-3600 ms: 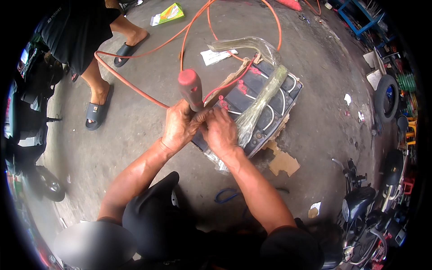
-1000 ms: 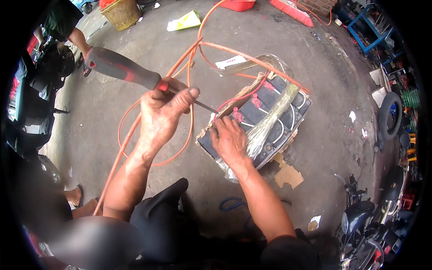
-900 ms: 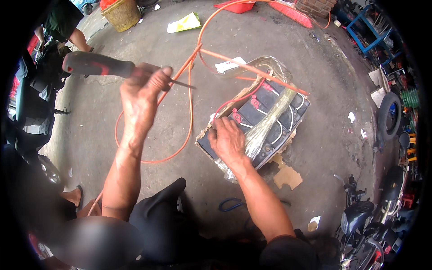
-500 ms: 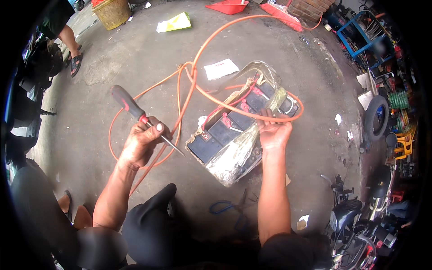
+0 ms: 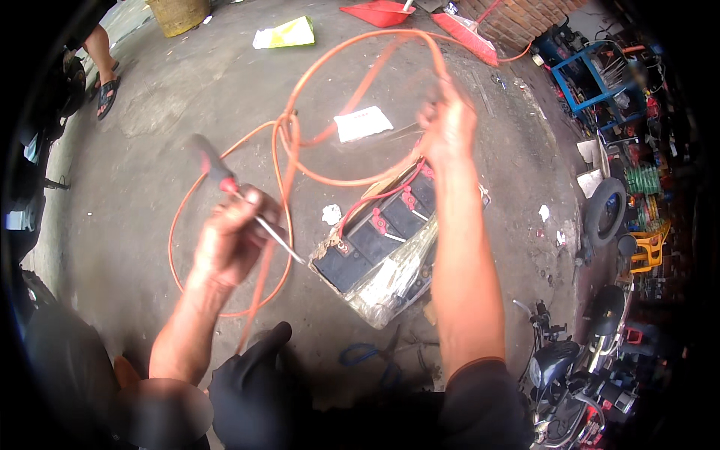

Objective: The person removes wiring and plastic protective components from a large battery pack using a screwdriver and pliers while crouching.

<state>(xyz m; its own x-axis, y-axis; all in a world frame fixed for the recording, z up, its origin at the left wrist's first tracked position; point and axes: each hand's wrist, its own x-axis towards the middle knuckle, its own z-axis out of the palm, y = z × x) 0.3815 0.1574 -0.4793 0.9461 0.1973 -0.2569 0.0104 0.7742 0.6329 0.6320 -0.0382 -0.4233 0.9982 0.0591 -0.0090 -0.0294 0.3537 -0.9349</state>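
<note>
A grey concrete floor (image 5: pixel 150 187) is seen in a cluttered workshop, edged by a brick wall (image 5: pixel 529 16), a red broom (image 5: pixel 472 37) and a red dustpan (image 5: pixel 379 13), with a motorcycle (image 5: pixel 559 367) parked at the lower right. At the upper left, another person's sandalled foot (image 5: pixel 107 97) is shown.

The battery pack (image 5: pixel 369 244) is set on the floor ahead of the person and slightly right of the middle. Its long axis is slanted from near left to far right. Clear tape (image 5: pixel 394 274) is wrapped over its near part, and red terminal covers (image 5: pixel 379 223) are lined up along the far side, beside a red wire (image 5: pixel 386 196).

A screwdriver (image 5: pixel 227 184) is gripped in the left hand (image 5: pixel 244 229), its tip pointed toward the pack's left corner and brought just beside it; whether contact is made cannot be told. An orange hose (image 5: pixel 352 183) appears to be held in the right hand (image 5: pixel 450 124), which is blurred and raised beyond the pack's far end, with the right forearm passed over that end. By the tool's tip, the left corner is best reached from the left hand.
</note>
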